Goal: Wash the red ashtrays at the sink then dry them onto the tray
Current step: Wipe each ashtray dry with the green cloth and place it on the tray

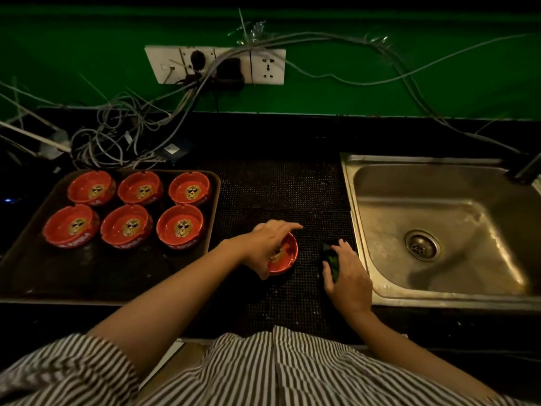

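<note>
Red ashtray (285, 254) on mat (281, 186); six on tray (215, 206)
Left hand (268, 244) grips ashtray rim; right hand (347, 273) curls around green sponge (332, 260) beside sink (439, 230)

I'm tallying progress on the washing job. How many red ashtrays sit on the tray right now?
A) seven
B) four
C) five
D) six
D: six ashtrays sit on the tray in two rows of three, while a seventh ashtray is off it, on the dark mat under the left hand.
</note>
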Tool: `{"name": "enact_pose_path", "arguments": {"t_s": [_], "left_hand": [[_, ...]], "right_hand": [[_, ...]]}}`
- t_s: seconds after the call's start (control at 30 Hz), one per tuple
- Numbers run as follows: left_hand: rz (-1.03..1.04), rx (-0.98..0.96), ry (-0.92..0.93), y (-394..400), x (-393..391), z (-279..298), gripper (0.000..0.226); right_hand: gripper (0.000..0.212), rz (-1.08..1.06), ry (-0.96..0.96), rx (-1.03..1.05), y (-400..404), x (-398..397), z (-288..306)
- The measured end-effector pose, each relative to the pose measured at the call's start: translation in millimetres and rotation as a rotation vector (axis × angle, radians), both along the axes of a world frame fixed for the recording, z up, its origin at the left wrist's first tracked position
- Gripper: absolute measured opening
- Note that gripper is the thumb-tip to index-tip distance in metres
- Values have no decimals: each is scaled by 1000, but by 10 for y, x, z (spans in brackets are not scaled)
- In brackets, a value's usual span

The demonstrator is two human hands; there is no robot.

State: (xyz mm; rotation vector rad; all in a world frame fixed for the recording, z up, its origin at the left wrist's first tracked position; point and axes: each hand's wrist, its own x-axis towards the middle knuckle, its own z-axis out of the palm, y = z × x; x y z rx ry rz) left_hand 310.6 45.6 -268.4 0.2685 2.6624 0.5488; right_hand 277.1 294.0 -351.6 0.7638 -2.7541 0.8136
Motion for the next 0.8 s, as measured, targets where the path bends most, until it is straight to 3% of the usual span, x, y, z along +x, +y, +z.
{"name": "enact_pose_path", "arguments": {"t_s": [0.13,0.23,0.37,0.6,0.8], "left_hand": [[123,-21,42,55,94,-105,136],[420,10,165,256,290,-307,141],[884,339,376,521,539,-599,129],[1050,487,560,398,879,-558,127],[1245,410,784,-158,1460,-303,118]], "right_hand": [[43,3,-4,-5,10,-2,7],[45,-1,-21,5,15,14,24],[58,-9,-80,34,25,17,19],[45,-113,-164,-32,-56,19,78],[40,-102,-219,-154,-288,-56,169]]}}
